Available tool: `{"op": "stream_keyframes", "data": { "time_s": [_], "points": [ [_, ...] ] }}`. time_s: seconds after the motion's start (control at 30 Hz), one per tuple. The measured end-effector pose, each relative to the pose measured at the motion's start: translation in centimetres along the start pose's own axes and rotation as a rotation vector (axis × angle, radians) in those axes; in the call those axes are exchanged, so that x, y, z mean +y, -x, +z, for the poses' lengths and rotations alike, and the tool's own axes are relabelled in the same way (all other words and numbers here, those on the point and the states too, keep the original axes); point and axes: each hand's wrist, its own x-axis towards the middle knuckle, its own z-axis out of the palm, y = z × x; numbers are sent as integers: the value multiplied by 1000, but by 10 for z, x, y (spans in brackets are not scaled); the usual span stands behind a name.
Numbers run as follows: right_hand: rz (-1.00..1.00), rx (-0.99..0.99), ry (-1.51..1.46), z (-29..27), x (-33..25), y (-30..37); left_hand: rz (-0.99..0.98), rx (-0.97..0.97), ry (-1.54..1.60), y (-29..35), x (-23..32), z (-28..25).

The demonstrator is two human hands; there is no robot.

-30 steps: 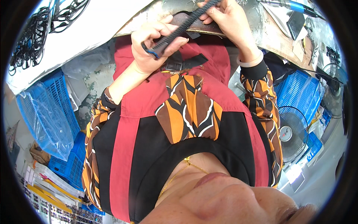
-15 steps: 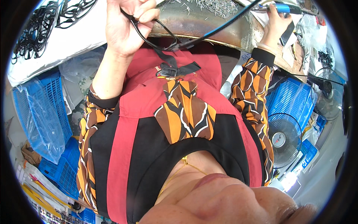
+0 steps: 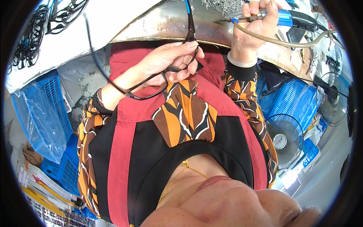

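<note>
In my left hand is a black eyeglasses frame, its fingers closed around the rim near one hinge. One temple, blue on the inside, points up past the metal edge. The other temple stretches away to the left over my forearm. My right hand grips a power screwdriver with a blue and black body. Its thin bit points left, above the metal surface, apart from the glasses. A tan hose loops from near its tip back to the right.
Small metal screws lie heaped on the worn metal tray. Black eyeglasses frames are piled on a white-covered surface at left. Blue crates stand below on both sides, with a fan at right.
My left hand has come down and right with the eyeglasses, turning them. My right hand has moved left with the screwdriver, bringing its bit over the metal tray.
</note>
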Motion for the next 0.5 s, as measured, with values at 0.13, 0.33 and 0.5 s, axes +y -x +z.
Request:
{"op": "stream_keyframes", "data": {
  "time_s": [0.13,0.33,0.5],
  "points": [
    [-12,-134,-2,-1,9,8,-33,97,63,-9,-2,-2],
    [17,-251,-128,-6,0,7,26,-1,166,-14,-10,-12],
    [33,-432,-130,0,-31,38,83,-249,324,-21,-18,-23]
  ]
}}
